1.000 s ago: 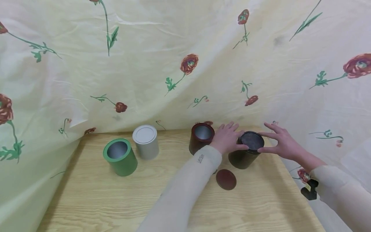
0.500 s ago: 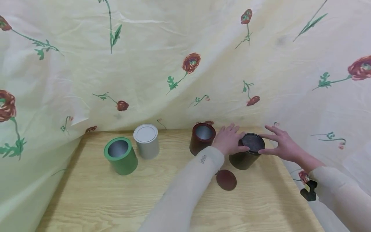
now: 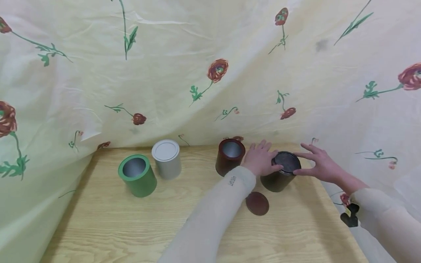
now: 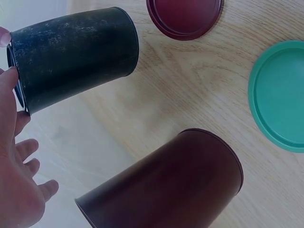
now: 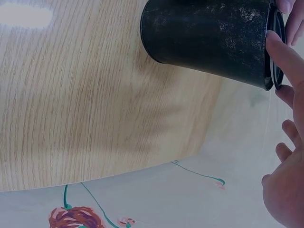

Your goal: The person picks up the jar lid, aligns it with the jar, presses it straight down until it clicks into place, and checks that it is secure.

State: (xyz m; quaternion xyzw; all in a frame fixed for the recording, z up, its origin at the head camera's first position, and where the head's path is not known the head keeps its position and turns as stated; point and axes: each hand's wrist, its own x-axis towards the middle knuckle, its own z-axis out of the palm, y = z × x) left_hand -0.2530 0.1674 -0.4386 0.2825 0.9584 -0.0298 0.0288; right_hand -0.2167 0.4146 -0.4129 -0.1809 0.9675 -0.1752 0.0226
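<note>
A black can (image 3: 275, 183) stands upright at the right rear of the table, a black lid (image 3: 287, 162) at its mouth. My left hand (image 3: 260, 160) holds the lid's left edge between thumb and forefinger, other fingers spread. Opposite, my right hand (image 3: 317, 164) holds its right edge with thumb and forefinger. In the right wrist view the lid (image 5: 277, 50) shows a narrow gap from the can's rim. Left of my left hand is a maroon can (image 3: 227, 166) with an uncovered mouth. A maroon lid (image 3: 257, 204) lies on the table before the black can.
Further left stand an uncovered green can (image 3: 141, 184) and a white can (image 3: 169, 168) with its lid on. A green lid (image 4: 282, 95) lies on the wooden table (image 3: 131, 230), hidden behind my left sleeve in the head view. Flowered cloth (image 3: 164, 73) hangs behind.
The head view has shifted slightly. Both hands keep their places at the black can's rim, with barely any visible movement.
</note>
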